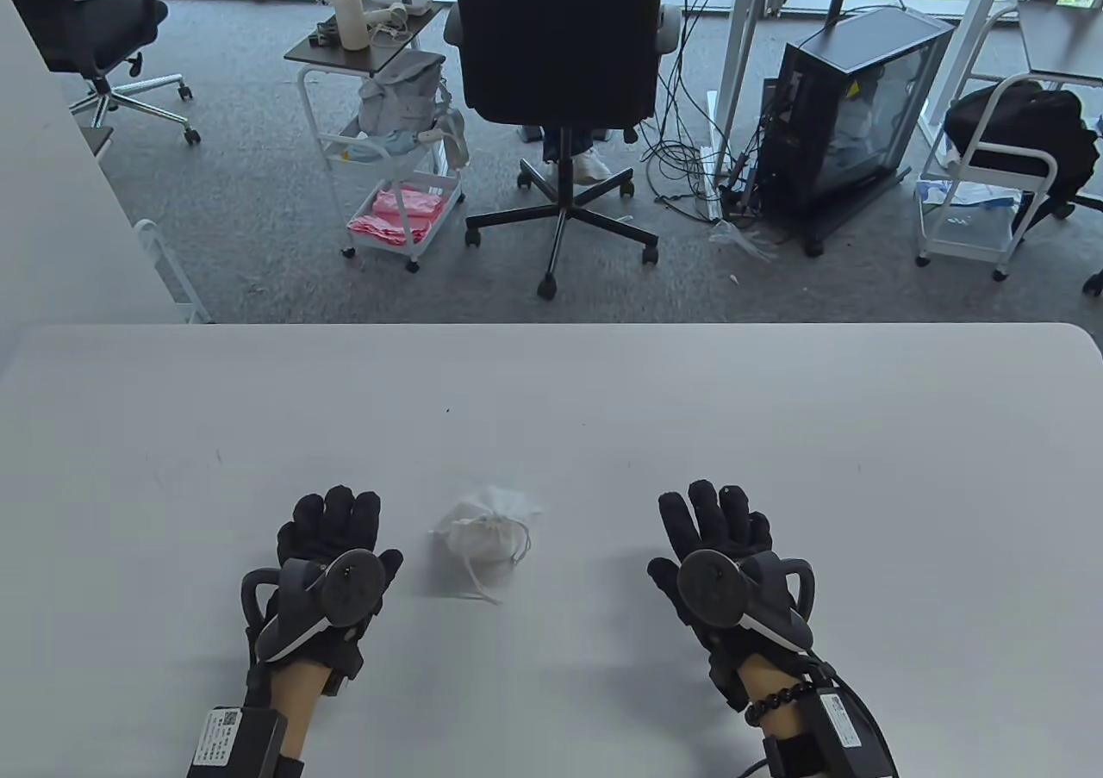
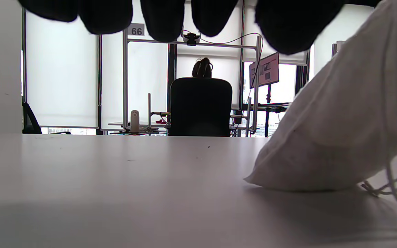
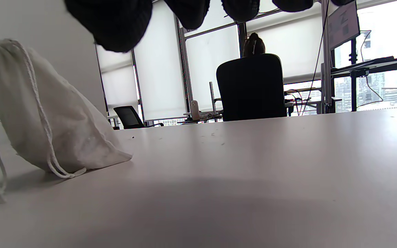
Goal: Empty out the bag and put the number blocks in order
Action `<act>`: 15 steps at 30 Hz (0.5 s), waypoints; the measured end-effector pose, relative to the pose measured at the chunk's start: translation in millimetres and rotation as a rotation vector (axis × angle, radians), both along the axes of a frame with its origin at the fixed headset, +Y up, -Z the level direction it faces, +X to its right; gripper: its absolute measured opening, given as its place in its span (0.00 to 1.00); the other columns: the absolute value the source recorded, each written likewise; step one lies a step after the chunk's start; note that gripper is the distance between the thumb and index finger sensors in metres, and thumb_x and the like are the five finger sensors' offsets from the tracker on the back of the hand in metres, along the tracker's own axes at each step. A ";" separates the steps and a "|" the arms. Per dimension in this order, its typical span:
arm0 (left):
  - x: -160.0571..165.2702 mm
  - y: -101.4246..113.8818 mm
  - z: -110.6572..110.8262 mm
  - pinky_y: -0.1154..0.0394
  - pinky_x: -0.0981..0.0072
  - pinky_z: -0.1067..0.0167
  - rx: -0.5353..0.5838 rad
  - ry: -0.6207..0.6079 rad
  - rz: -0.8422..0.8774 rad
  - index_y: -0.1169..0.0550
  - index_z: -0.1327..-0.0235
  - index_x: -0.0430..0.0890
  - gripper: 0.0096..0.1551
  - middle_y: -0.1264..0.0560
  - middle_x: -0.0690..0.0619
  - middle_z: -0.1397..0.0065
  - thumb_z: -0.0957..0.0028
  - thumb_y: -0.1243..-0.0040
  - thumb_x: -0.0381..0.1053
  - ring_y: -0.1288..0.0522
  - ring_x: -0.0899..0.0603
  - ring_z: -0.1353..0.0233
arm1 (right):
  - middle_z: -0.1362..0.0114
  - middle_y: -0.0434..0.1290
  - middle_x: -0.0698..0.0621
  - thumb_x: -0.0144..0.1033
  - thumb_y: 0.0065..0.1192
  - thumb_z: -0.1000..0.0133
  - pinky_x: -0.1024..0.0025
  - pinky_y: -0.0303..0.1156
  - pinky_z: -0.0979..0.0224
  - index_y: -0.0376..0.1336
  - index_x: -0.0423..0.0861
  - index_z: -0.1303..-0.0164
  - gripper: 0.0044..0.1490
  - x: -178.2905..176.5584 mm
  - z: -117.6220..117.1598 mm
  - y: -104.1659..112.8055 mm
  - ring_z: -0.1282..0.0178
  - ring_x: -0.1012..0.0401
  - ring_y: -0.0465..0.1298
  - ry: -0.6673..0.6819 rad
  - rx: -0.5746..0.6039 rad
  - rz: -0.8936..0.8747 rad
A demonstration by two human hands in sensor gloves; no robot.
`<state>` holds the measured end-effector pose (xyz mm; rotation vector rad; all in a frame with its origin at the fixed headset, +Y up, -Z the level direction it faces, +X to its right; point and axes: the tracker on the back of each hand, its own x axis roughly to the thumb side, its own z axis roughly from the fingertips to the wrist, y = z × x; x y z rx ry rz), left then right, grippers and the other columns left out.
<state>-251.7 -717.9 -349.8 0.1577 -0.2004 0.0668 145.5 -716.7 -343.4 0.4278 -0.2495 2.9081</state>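
Along the top edge, dark gloved fingertips (image 2: 164, 17) of the left hand are seen hanging in, held above the table (image 2: 115, 193). A white cloth bag (image 2: 339, 131) is set on the table at the right, its cords (image 2: 395, 179) trailed beside it. Beyond the table's far edge, a black chair (image 2: 201, 106) is seen before bright windows.
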 end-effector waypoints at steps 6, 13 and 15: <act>29.0 1.5 -10.5 0.35 0.23 0.31 -0.012 -0.069 -0.019 0.35 0.21 0.46 0.39 0.36 0.35 0.19 0.44 0.41 0.58 0.31 0.21 0.24 | 0.14 0.45 0.31 0.49 0.58 0.40 0.23 0.48 0.24 0.48 0.42 0.16 0.46 -1.3 -0.6 -0.7 0.19 0.26 0.47 0.018 -0.008 -0.007; 58.4 6.0 -29.2 0.35 0.23 0.31 -0.068 -0.153 -0.033 0.33 0.22 0.49 0.40 0.35 0.38 0.18 0.47 0.39 0.61 0.29 0.24 0.23 | 0.14 0.46 0.31 0.49 0.58 0.40 0.23 0.49 0.24 0.49 0.41 0.16 0.46 -1.2 3.2 1.5 0.19 0.26 0.47 0.024 0.001 -0.015; 61.2 9.1 -29.8 0.35 0.23 0.30 -0.062 -0.169 -0.013 0.33 0.22 0.50 0.41 0.34 0.39 0.18 0.48 0.40 0.63 0.29 0.24 0.23 | 0.14 0.46 0.31 0.49 0.58 0.40 0.23 0.49 0.24 0.49 0.41 0.16 0.46 -1.1 4.8 3.5 0.19 0.26 0.48 0.023 0.008 -0.023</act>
